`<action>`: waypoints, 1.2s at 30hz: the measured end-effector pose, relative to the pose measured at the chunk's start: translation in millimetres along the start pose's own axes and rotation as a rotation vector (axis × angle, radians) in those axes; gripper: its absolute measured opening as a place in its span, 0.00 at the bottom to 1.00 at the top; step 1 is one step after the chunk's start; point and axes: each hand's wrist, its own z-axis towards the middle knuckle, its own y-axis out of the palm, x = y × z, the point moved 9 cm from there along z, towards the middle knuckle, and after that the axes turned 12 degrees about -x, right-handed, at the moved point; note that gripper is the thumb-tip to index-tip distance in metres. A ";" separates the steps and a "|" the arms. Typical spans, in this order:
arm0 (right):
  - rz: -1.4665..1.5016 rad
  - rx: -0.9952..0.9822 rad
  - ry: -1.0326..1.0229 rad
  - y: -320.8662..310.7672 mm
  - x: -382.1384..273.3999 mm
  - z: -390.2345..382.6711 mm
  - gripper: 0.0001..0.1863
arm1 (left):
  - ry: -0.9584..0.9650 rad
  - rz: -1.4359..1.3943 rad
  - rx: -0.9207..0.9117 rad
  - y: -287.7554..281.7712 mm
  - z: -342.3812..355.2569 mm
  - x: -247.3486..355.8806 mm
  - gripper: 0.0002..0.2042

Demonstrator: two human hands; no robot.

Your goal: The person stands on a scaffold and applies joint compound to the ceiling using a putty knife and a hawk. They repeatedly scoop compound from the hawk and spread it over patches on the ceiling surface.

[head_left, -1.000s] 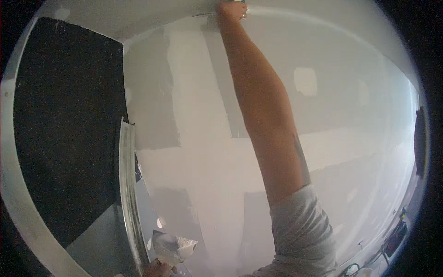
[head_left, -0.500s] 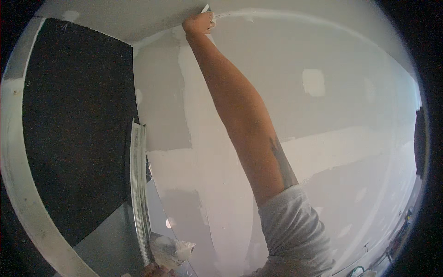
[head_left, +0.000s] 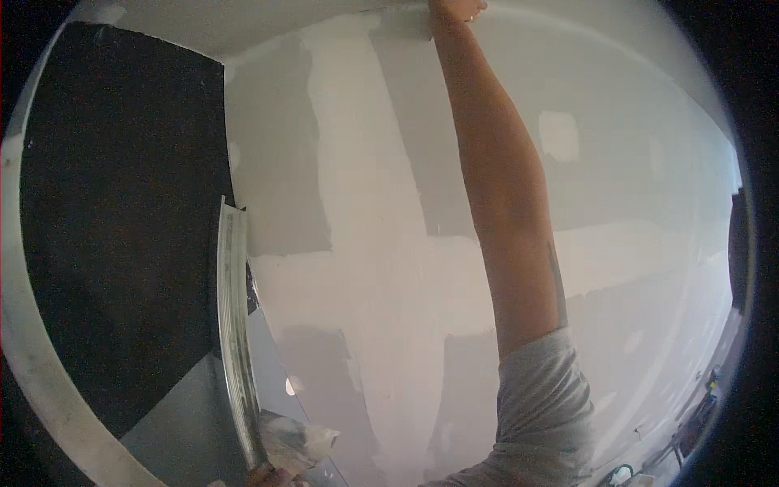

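My right arm is stretched up across the wall [head_left: 365,162]. At the top edge of the picture, close to where wall meets ceiling, my right hand [head_left: 459,10] is closed with fingers curled. It grips a drywall knife, whose blade lies outside the picture now. Low at the left, only part of my left hand [head_left: 276,477] shows, its fingers bent. Just above it is a pale, whitish mass [head_left: 299,442], partly cut off; whether it lies on a pan or board I cannot tell. What the left hand grips is mostly hidden.
A long metal channel [head_left: 235,325] stands at the left, its lower end near my left hand. Behind it is a dark opening [head_left: 122,203] with a pale curved frame edge [head_left: 69,390]. Various items [head_left: 625,475] lie at the lower right.
My right hand and arm have moved right along the top of the wall. The knife's blade, visible before, has left the picture. My left hand stays low, and the view has shifted slightly.
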 end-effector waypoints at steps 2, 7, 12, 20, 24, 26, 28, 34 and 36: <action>-0.117 0.072 -0.067 -20.0 -25.9 24.5 0.45 | 0.005 0.031 -0.006 16.4 8.8 22.8 0.07; -0.245 0.020 -0.045 23.1 -0.7 -20.8 0.52 | 0.002 0.192 0.049 9.2 -1.3 16.1 0.09; -0.555 0.022 -0.290 12.5 -14.3 -39.7 0.52 | 0.024 0.165 0.059 8.2 3.9 18.0 0.10; -0.736 0.036 -0.676 8.6 -2.3 -22.4 0.45 | 0.038 0.148 0.089 9.1 9.5 24.5 0.12; -0.575 -0.093 -0.518 17.1 6.7 -19.6 0.44 | 0.047 0.131 0.097 9.0 13.4 24.2 0.13; -0.563 -0.096 -0.560 27.3 7.4 -27.4 0.44 | 0.050 0.126 0.095 8.3 17.2 24.6 0.13; -0.616 0.052 -0.794 39.2 8.3 -39.4 0.44 | 0.053 0.121 0.091 6.1 19.2 25.3 0.13; -0.565 -0.133 -0.551 81.2 27.5 -57.7 0.43 | 0.066 0.074 0.109 0.0 20.8 19.1 0.15; -0.561 -0.117 -0.587 92.3 28.2 -63.6 0.43 | 0.072 0.065 0.107 -1.7 22.2 19.7 0.15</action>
